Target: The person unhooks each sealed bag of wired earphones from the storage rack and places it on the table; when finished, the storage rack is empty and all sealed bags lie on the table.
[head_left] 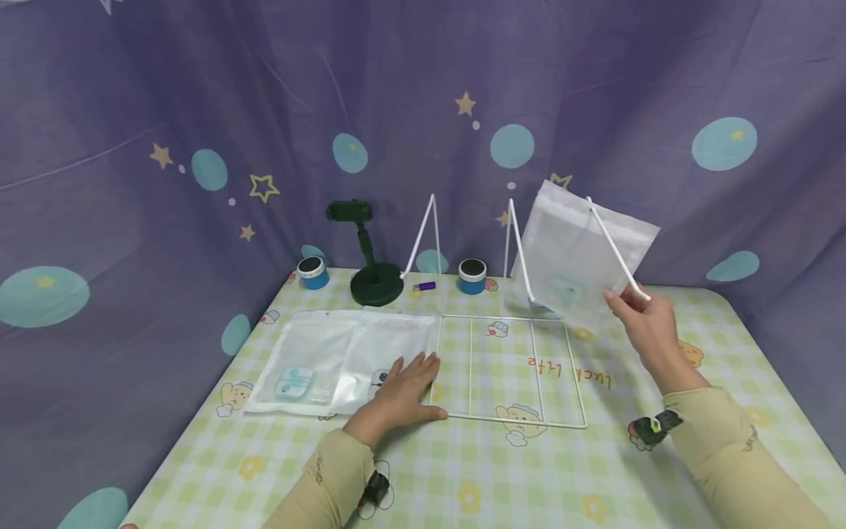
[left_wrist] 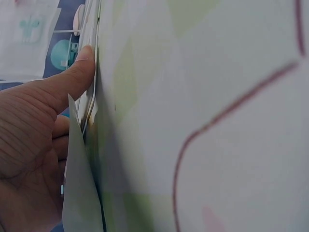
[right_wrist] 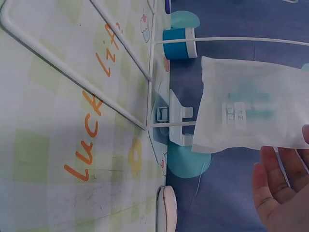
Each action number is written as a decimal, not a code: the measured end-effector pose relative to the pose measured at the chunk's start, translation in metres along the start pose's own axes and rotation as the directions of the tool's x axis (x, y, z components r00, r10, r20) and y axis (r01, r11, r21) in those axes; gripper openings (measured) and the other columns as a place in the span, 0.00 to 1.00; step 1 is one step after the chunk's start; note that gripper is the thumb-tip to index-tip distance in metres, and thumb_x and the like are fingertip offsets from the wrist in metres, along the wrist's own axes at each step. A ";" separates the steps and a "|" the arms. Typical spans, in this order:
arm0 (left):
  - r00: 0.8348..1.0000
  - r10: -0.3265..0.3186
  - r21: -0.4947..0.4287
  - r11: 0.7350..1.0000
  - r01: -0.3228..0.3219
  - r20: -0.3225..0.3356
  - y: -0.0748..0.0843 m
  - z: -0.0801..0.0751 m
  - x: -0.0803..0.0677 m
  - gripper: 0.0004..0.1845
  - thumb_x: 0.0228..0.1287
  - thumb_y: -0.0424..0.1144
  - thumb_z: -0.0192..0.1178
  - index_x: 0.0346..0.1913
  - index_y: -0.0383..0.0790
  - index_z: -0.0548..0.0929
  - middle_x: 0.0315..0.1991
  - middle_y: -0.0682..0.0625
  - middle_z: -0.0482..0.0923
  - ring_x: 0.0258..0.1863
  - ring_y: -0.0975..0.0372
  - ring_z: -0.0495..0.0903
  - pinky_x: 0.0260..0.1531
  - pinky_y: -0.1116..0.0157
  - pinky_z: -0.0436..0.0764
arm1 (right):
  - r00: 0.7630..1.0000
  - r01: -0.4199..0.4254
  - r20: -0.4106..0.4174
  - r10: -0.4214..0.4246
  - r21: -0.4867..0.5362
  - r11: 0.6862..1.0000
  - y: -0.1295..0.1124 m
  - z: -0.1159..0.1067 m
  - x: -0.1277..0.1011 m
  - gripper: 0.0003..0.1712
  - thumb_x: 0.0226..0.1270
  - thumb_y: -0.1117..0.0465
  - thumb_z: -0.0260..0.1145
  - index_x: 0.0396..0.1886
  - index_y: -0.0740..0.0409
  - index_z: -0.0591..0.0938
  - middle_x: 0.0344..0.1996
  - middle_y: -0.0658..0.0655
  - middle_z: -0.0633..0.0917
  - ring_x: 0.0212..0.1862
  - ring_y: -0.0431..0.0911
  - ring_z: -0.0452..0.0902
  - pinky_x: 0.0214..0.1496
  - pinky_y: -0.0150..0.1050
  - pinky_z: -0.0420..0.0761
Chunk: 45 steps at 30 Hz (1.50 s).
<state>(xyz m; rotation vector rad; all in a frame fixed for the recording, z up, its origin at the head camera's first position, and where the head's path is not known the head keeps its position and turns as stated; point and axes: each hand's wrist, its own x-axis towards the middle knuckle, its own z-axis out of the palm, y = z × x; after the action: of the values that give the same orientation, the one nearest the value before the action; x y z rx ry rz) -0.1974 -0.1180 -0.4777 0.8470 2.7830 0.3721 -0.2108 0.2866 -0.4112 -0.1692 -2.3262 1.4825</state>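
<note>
A white wire rack stands on the table, three bent prongs rising from its back. A frosted zip pouch with a teal item inside hangs tilted around the rightmost prong. My right hand pinches that pouch's lower right edge, close to the prong's tip; in the right wrist view, the fingers are at the pouch's edge. My left hand lies with fingers extended over the right side of a second pouch and the rack's left edge. Left of it lies another pouch with a teal item.
At the back left stand a dark green stand and a blue jar. Behind the rack are a second blue jar and a small purple object. A patterned curtain hangs behind the checked tablecloth.
</note>
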 end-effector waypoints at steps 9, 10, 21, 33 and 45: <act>1.000 -0.001 -0.009 1.000 0.001 0.002 0.000 0.000 0.000 0.52 0.56 0.62 0.66 0.75 0.34 0.58 0.76 0.42 0.53 0.75 0.49 0.49 0.71 0.43 0.44 | 0.998 0.029 0.052 -0.034 0.101 0.994 0.002 0.006 0.001 0.27 0.74 0.54 0.59 0.55 0.76 0.76 0.34 0.36 0.79 0.37 0.30 0.77 0.41 0.22 0.79; 1.000 -0.002 -0.009 1.000 0.002 0.003 0.000 0.000 0.000 0.52 0.56 0.62 0.66 0.75 0.34 0.58 0.76 0.42 0.53 0.75 0.49 0.49 0.71 0.43 0.44 | 0.999 0.018 0.046 -0.023 0.107 0.994 0.002 0.006 0.001 0.27 0.74 0.54 0.58 0.55 0.76 0.76 0.33 0.36 0.79 0.37 0.30 0.77 0.41 0.22 0.79; 1.000 -0.018 -0.020 1.000 0.018 0.010 0.002 -0.001 -0.001 0.52 0.56 0.61 0.66 0.75 0.34 0.57 0.76 0.42 0.52 0.75 0.49 0.48 0.71 0.43 0.44 | 0.997 0.074 0.022 -0.075 0.034 0.997 0.000 -0.008 -0.010 0.16 0.78 0.51 0.52 0.38 0.60 0.69 0.18 0.46 0.65 0.16 0.41 0.55 0.14 0.39 0.58; 1.000 0.000 -0.001 1.000 0.000 -0.002 0.000 0.001 -0.001 0.52 0.56 0.60 0.67 0.75 0.34 0.57 0.76 0.42 0.53 0.75 0.48 0.49 0.70 0.43 0.44 | 0.977 0.195 0.023 -0.211 0.291 0.936 0.001 -0.025 -0.030 0.10 0.77 0.64 0.53 0.49 0.47 0.77 0.44 0.34 0.80 0.44 0.30 0.73 0.42 0.20 0.71; 1.000 0.000 -0.016 1.000 0.000 -0.004 0.000 0.001 -0.001 0.52 0.56 0.60 0.67 0.75 0.34 0.57 0.76 0.42 0.53 0.75 0.48 0.49 0.70 0.42 0.44 | 0.967 0.230 0.055 -0.248 0.220 0.948 -0.002 -0.047 -0.057 0.13 0.77 0.65 0.52 0.54 0.52 0.77 0.45 0.36 0.81 0.45 0.31 0.74 0.43 0.20 0.71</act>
<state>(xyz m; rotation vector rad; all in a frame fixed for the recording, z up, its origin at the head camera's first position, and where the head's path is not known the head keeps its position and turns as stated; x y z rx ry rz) -0.1967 -0.1185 -0.4785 0.8442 2.7799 0.3955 -0.1405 0.3089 -0.4053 0.2279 -2.1390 1.6226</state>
